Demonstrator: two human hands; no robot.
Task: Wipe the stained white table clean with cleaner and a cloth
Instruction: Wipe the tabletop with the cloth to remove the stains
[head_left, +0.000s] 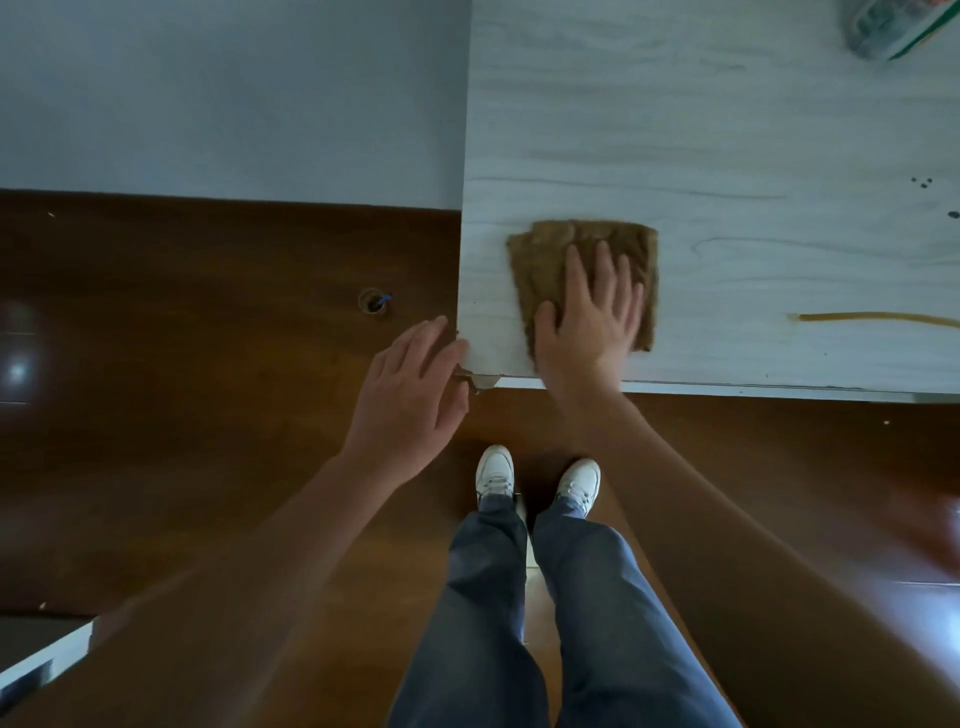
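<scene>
Hands apart, neither closed on anything. Right hand (589, 317) lies flat, fingers straight and slightly spread, pressing on the folded brown terry cloth (540, 254) – palm at the cloth's near edge, fingertips towards its middle. Left hand (410, 395) is open with fingers straight, off the tabletop, its fingertips at the near-left corner; contact with the edge cannot be confirmed. The cloth sits on the white wood-grain table (675, 130), just inside that corner. Step in hand, by judgement: wiping the surface with the cloth, at the left end of the board. Unwiped marks show to the right, well apart from the cloth – a long yellowish streak (878, 318) near the front edge and a cluster of small dark specks (922, 182) further back; fainter grey smears run across the middle. A blurred translucent container with green trim (872, 26) stands at the far right corner, possibly the cleaner, not identifiable. Next move calls for firm flat pressure and a sweep rightward towards the streak, keeping the cloth from bunching. Brown wooden floor (208, 312) lies below.
</scene>
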